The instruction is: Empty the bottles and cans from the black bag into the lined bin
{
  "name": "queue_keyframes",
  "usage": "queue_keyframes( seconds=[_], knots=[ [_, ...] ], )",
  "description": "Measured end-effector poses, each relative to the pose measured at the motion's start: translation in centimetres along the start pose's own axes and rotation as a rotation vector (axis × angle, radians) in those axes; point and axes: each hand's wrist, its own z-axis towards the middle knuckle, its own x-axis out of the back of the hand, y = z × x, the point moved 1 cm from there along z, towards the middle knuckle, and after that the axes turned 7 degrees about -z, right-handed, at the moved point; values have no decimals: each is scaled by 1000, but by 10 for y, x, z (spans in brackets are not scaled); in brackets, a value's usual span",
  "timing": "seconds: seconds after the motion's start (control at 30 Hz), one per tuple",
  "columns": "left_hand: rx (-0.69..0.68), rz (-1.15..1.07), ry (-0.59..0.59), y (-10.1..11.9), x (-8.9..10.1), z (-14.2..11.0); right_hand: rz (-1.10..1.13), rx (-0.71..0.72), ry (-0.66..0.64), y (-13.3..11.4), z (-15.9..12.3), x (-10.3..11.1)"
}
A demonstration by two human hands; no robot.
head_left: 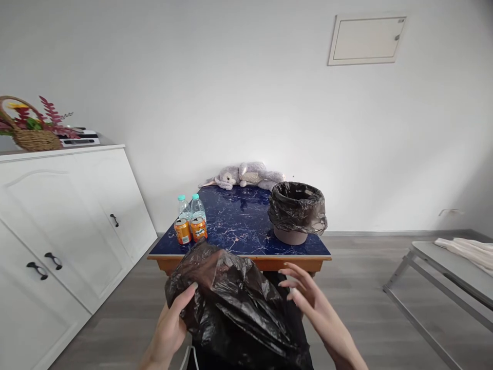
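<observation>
**Bag gripped by the left hand, right hand open beside it**

The bag, black and crumpled, is held up in front of the person's lap, on the near side of the surface, covering part of its front edge. Its long axis slants from the upper left, by the left hand, down to the lower right. The left hand is the nearer: its thumb presses on top of the plastic while its other fingers pass out of sight beneath, apparently closed on it. From the right hand, the bag lies to the left; those fingers are spread and loosely curled, just beside its edge, with nothing visible in them. Whether a fingertip grazes the plastic is hard to tell.

Farther out, the bin stands upright on the surface's right end, a black liner folded over its rim. At the left, two orange cans stand just before two bottles. A plush rabbit lies along the far edge, by the wall.
</observation>
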Motion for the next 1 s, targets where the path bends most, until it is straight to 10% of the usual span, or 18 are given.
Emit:
queue_keyframes(
  seconds=[0.17,0.3,0.63,0.87,1.0],
  knots=[
    [99,-54,-75,-4,-9,-2,-223,-60,-256,9,7,-47],
    [54,90,-95,-2,5,12,-265,-2,-168,-1,10,-54],
    [-46,451,-141,-26,6,58,611,-372,120,-7,-5,-36],
    [479,153,-554,-78,2,49,706,-418,95,-4,-8,-22],
    [597,10,-498,-88,1,44,562,-397,223,-5,-5,-12]
  ],
)
